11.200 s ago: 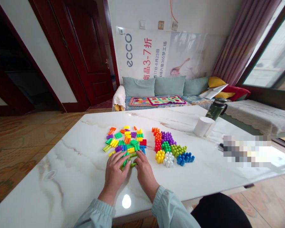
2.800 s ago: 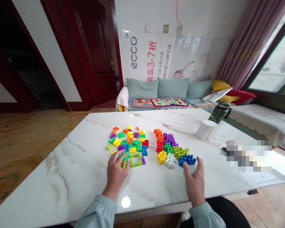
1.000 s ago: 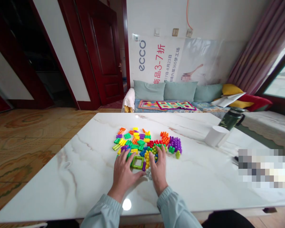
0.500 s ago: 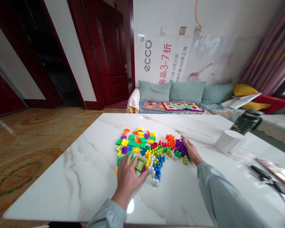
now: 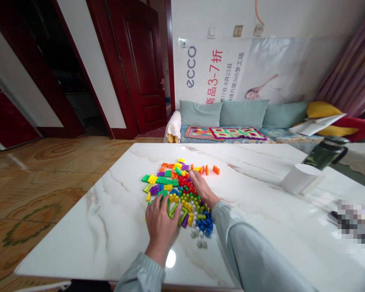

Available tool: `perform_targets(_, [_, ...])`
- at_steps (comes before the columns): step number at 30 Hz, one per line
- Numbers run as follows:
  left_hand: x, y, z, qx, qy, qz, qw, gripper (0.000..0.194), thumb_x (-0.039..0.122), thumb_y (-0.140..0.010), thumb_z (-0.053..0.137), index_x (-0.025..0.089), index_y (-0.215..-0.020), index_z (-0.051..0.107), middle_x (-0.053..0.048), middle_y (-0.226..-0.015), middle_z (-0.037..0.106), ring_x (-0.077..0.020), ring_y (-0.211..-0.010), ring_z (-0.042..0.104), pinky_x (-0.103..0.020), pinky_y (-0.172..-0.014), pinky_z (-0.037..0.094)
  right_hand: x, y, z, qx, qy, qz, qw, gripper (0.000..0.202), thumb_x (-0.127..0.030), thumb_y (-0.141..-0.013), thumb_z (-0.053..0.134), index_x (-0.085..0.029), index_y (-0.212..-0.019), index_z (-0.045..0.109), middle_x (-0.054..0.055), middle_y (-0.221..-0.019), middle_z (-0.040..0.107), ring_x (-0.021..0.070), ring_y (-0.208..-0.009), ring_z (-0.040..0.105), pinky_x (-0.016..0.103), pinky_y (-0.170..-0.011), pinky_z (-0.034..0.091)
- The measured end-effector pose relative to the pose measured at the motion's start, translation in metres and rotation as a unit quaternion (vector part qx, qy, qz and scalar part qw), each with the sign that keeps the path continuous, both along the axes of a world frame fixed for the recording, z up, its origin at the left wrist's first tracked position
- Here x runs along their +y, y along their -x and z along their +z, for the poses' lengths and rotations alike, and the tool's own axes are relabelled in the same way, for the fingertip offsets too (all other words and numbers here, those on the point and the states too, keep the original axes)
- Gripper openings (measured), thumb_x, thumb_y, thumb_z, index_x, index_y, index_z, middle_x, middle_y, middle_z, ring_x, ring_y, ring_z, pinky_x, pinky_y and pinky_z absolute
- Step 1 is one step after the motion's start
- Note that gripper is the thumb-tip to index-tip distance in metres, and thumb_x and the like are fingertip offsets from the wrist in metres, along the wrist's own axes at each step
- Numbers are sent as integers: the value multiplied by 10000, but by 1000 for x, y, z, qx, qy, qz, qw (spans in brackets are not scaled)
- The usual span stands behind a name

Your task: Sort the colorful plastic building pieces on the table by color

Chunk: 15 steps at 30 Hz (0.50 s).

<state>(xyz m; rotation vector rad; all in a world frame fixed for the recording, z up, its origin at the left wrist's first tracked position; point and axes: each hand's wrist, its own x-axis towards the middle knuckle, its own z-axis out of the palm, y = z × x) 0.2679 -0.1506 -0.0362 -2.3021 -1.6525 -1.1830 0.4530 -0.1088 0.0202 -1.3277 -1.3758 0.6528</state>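
Observation:
Many small plastic pieces lie heaped together on the white marbled table. My left hand (image 5: 162,221) rests at the near left edge of the heap, fingers spread, beside a light green frame-like piece (image 5: 173,210). My right hand (image 5: 202,187) lies against the right side of the heap, fingers together and partly hidden, next to red pieces (image 5: 187,184). Blue pieces (image 5: 205,224) and white pieces (image 5: 197,233) sit nearest me. Green pieces (image 5: 167,181) and yellow ones (image 5: 152,179) are at the left. A few orange pieces (image 5: 215,170) stand apart at the back right.
A white cylinder (image 5: 304,179) and a camouflage flask (image 5: 325,153) stand at the right of the table (image 5: 109,243). Dark items lie at the right edge, partly blurred out. Beyond the table is a sofa with green cushions (image 5: 244,113).
My right hand has swept left, and the red, orange and purple pieces at the right have been pushed into the heap. My left hand stays near the same place. The view has shifted slightly.

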Motion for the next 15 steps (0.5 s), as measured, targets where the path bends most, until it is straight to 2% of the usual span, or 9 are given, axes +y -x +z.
perform_targets(2, [2, 0, 0, -21, 2, -9, 1000, 442, 473, -869, 573, 185, -1203, 600, -157, -1233, 605, -353, -1147, 546, -526, -975, 411, -8, 21, 11, -14, -12, 43, 999, 666, -733, -835, 439, -232, -1223, 647, 61, -1319, 613, 264, -1271, 510, 456, -1110, 352])
perform_targets(4, [3, 3, 2, -47, 2, -27, 999, 448, 448, -890, 552, 184, -1252, 562, -160, -1282, 567, -344, -1193, 521, -524, -1001, 407, -27, 28, 20, -40, -35, 84, 995, 576, -647, -891, 443, -256, -1283, 600, 44, -1378, 567, 248, -1306, 477, 445, -1116, 349])
perform_targets(6, [3, 9, 3, -71, -7, -49, 996, 446, 423, -910, 530, 195, -1293, 526, -159, -1347, 513, -330, -1271, 465, -520, -1041, 388, -57, 17, 21, -87, -73, 80, 990, 492, -552, -940, 426, -268, -1317, 566, 45, -1413, 532, 245, -1320, 461, 456, -1121, 342])
perform_targets(7, [2, 14, 3, -75, -6, -54, 996, 456, 423, -908, 534, 205, -1308, 513, -158, -1378, 486, -330, -1306, 431, -525, -1060, 372, -75, 6, 16, -122, -86, 48, 988, 466, -519, -946, 433, -274, -1322, 560, 51, -1423, 518, 252, -1326, 450, 466, -1125, 335])
perform_targets(9, [-3, 26, -1, -62, 15, -50, 997, 542, 473, -859, 594, 232, -1333, 493, -159, -1424, 444, -358, -1348, 379, -558, -1071, 349, -111, -24, -2, -202, -83, -42, 975, 489, -505, -896, 535, -283, -1330, 549, 75, -1441, 489, 289, -1341, 423, 506, -1105, 353])
perform_targets(11, [-13, 37, -7, -27, 65, -41, 997, 752, 558, -734, 698, 259, -1378, 449, -169, -1459, 410, -417, -1357, 354, -612, -1047, 347, -140, -54, -29, -274, -46, -114, 954, 694, -550, -773, 672, -290, -1389, 484, 94, -1504, 402, 351, -1390, 335, 587, -1104, 315])
perform_targets(13, [-24, 41, -14, 6, 113, -54, 992, 1004, 597, -590, 784, 283, -1446, 362, -173, -1508, 351, -462, -1370, 322, -643, -1036, 344, -156, -70, -56, -294, 3, -135, 946, 842, -576, -731, 696, -271, -1454, 390, 140, -1523, 359, 392, -1395, 314, 637, -1068, 331])
perform_targets(15, [-35, 39, -16, 30, 138, -76, 987, 1183, 591, -482, 837, 307, -1490, 287, -162, -1566, 250, -484, -1397, 257, -654, -1050, 327, -155, -66, -74, -293, 25, -121, 948, 931, -569, -702, 721, -247, -1484, 332, 166, -1523, 348, 410, -1403, 288, 651, -1077, 307])
